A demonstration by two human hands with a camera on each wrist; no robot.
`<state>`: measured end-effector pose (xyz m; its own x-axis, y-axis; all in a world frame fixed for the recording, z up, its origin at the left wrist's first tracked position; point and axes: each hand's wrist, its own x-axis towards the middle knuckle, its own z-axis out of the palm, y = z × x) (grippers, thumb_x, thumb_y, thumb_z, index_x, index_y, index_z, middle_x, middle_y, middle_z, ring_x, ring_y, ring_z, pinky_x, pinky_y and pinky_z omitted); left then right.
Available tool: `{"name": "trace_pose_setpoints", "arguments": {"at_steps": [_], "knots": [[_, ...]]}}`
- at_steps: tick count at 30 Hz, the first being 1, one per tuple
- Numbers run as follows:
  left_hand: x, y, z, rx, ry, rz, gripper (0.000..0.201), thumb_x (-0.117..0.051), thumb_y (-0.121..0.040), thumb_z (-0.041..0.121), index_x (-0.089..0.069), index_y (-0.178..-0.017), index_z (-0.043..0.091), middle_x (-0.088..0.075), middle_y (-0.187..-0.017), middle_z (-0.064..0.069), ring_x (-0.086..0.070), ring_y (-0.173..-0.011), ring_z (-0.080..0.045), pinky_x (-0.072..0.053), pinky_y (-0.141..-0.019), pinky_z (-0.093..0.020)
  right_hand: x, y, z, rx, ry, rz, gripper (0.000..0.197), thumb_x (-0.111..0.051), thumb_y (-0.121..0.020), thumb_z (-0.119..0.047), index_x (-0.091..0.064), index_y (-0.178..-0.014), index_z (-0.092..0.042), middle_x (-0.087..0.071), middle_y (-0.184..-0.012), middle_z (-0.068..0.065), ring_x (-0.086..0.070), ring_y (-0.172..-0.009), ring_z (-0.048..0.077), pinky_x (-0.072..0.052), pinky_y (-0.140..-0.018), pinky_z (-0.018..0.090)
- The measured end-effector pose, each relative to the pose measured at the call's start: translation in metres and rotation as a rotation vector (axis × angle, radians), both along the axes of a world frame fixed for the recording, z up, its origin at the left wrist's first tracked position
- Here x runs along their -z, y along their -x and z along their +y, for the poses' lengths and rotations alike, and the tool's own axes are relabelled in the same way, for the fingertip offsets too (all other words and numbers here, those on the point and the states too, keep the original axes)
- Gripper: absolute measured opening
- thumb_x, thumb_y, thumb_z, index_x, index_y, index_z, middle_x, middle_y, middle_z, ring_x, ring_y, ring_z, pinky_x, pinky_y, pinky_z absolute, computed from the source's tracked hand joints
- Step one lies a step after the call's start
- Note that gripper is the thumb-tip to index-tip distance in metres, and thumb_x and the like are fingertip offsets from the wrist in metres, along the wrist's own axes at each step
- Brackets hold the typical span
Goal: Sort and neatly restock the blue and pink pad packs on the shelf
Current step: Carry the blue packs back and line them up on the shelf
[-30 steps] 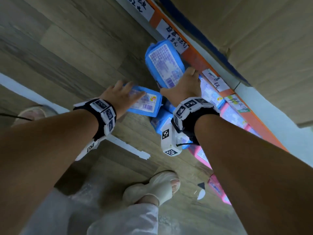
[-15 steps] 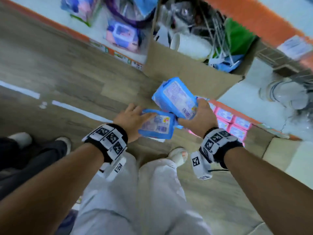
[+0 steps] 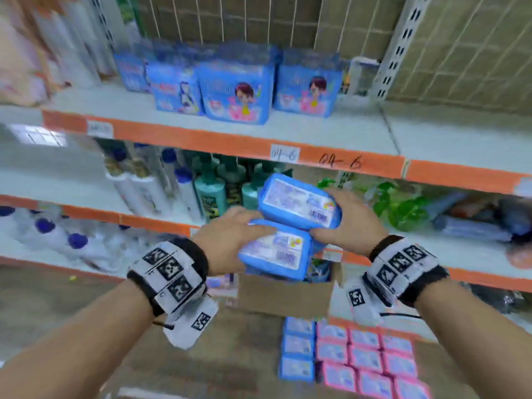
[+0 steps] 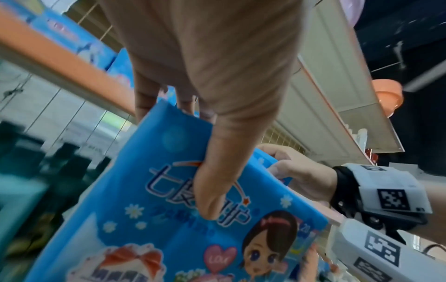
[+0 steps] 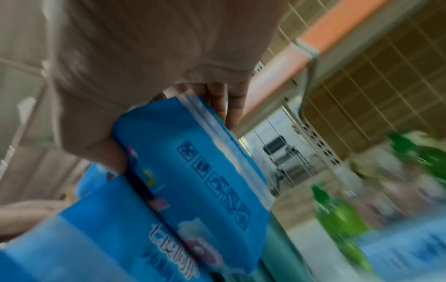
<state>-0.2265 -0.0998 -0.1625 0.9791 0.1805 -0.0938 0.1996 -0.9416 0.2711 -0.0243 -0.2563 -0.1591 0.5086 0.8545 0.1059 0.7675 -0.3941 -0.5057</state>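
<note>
My left hand (image 3: 230, 237) grips a blue pad pack (image 3: 276, 250), label side up, with the thumb across its printed front (image 4: 169, 209). My right hand (image 3: 345, 223) grips a second blue pad pack (image 3: 299, 201) held just above and behind the first; that pack shows side-on in the right wrist view (image 5: 193, 162). Both packs hang in the air in front of the middle shelf. Several blue pad packs (image 3: 234, 87) stand upright on the upper shelf (image 3: 201, 141). More blue packs (image 3: 298, 348) and pink packs (image 3: 371, 361) lie in rows low down.
The upper shelf has bare room to the right of the standing packs (image 3: 446, 133). Shampoo bottles (image 3: 184, 185) fill the middle shelf behind my hands, green bottles (image 3: 400, 203) to the right. An open cardboard box (image 3: 285, 295) sits below my hands.
I have risen from the floor with a blue pack in each hand. The view swung from the floor up to the shelves, and both packs now sit at middle-shelf height.
</note>
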Motion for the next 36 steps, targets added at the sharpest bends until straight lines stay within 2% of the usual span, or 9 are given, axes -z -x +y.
{"name": "trace_pose_setpoints", "arguments": {"at_steps": [6,9,12,15,17,21,24,28,36], "knots": [[-0.080,-0.023,0.015,-0.095,-0.116,-0.154,0.083,-0.078,-0.067,0.025,-0.037,-0.139,0.032,-0.034,-0.143,-0.003,-0.027,-0.128,-0.022,-0.021,-0.107,-0.029,-0.085,-0.036,0.012,0.029,-0.288,-0.041,0.073,-0.083,-0.061,-0.024,-0.050,-0.125,-0.011,-0.051,-0.109,0.009,-0.049,-0.104,0.024,-0.029,-0.080,0.019],[-0.106,-0.035,0.025,-0.218,-0.055,-0.238,0.091,-0.082,-0.063,0.024,-0.034,-0.140,0.037,-0.028,-0.148,-0.002,-0.020,-0.133,-0.016,-0.017,-0.108,-0.027,-0.107,-0.047,0.026,0.075,-0.378,-0.041,0.059,-0.080,-0.064,-0.020,-0.055,-0.116,-0.012,-0.052,-0.102,0.006,-0.047,-0.103,0.025,-0.032,-0.078,0.025],[-0.123,-0.046,0.036,-0.348,-0.030,-0.316,0.091,-0.082,-0.066,0.023,-0.032,-0.140,0.037,-0.025,-0.150,-0.001,-0.016,-0.136,-0.016,-0.016,-0.110,-0.030,-0.116,-0.061,0.043,0.100,-0.300,-0.083,0.040,-0.074,-0.070,-0.019,-0.057,-0.106,-0.010,-0.056,-0.102,0.013,-0.046,-0.103,0.029,-0.030,-0.075,0.029],[-0.134,-0.063,0.043,-0.419,-0.024,-0.312,0.089,-0.079,-0.070,0.020,-0.030,-0.143,0.035,-0.021,-0.151,-0.001,-0.013,-0.137,-0.018,-0.019,-0.110,-0.034,-0.117,-0.079,0.058,0.162,-0.169,-0.074,0.046,-0.064,-0.082,-0.029,-0.054,-0.123,-0.012,-0.051,-0.118,0.017,-0.043,-0.114,0.025,-0.028,-0.080,0.025],[-0.136,-0.081,0.047,-0.416,-0.046,-0.237,0.086,-0.072,-0.075,0.012,-0.026,-0.144,0.031,-0.017,-0.152,-0.003,-0.010,-0.139,-0.021,-0.021,-0.111,-0.037,-0.124,-0.091,0.070,0.156,-0.052,-0.134,0.046,-0.058,-0.088,-0.033,-0.053,-0.129,-0.012,-0.049,-0.127,0.016,-0.044,-0.118,0.026,-0.031,-0.088,0.026],[-0.125,-0.115,0.044,-0.437,-0.195,-0.027,0.090,-0.061,-0.080,0.011,-0.006,-0.147,0.035,-0.007,-0.153,-0.005,-0.003,-0.141,-0.029,-0.030,-0.107,-0.049,-0.138,-0.107,0.090,0.115,0.097,-0.221,0.041,-0.053,-0.093,-0.030,-0.056,-0.123,-0.002,-0.052,-0.130,0.017,-0.050,-0.115,0.032,-0.041,-0.089,0.035],[-0.122,-0.128,0.048,-0.477,-0.240,0.028,0.097,-0.065,-0.079,0.014,0.001,-0.145,0.040,-0.004,-0.153,-0.004,0.000,-0.141,-0.029,-0.030,-0.102,-0.056,-0.132,-0.116,0.103,0.063,0.212,-0.361,0.035,-0.053,-0.093,-0.026,-0.053,-0.122,-0.006,-0.049,-0.131,0.017,-0.048,-0.117,0.032,-0.040,-0.092,0.037],[-0.130,-0.138,0.057,-0.470,-0.241,0.066,0.098,-0.065,-0.078,0.012,0.000,-0.145,0.041,-0.007,-0.151,-0.006,-0.003,-0.140,-0.029,-0.032,-0.097,-0.055,-0.122,-0.123,0.126,0.005,0.233,-0.471,0.044,-0.051,-0.094,-0.022,-0.042,-0.135,-0.008,-0.043,-0.138,0.015,-0.040,-0.126,0.031,-0.032,-0.104,0.038],[-0.114,-0.135,0.060,-0.485,-0.233,0.011,0.100,-0.064,-0.078,0.017,0.005,-0.143,0.045,-0.001,-0.154,-0.003,0.004,-0.142,-0.029,-0.024,-0.103,-0.059,-0.122,-0.134,0.164,0.066,0.303,-0.551,0.030,-0.049,-0.094,-0.016,-0.047,-0.122,-0.009,-0.048,-0.126,0.014,-0.044,-0.117,0.035,-0.042,-0.090,0.040]]}}
